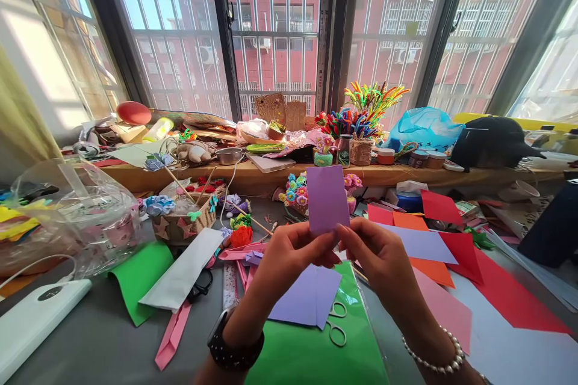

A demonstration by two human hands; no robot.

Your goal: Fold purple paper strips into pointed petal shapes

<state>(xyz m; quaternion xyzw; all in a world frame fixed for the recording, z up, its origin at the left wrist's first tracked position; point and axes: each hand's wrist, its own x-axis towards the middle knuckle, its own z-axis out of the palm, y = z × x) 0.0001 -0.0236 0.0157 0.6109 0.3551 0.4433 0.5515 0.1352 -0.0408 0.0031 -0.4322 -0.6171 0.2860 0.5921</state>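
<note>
Now my fingers [326, 251] of both hands pinch the lower edge of a purple paper [326, 198], which I hold upright above the worktop [103, 337]. My left hand [289, 258] and right hand [382, 258] almost touch. Below them lie a lilac sheet [307, 298], scissors [336, 323] and a green sheet [311, 352].

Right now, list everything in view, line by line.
purple paper strip: one, purple, held upright by both hands
lilac sheet: one, lilac, on the green sheet
scissors: one, pale handles, on the green sheet
green sheet: one, green, table front
red papers: several, red, table right
pipe cleaners: a bunch, mixed colours, windowsill
plastic bag: one, clear, table left
white box: one, white, front left
left hand: grip on the strip, black watch
right hand: grip on the strip, pearl bracelet
</note>
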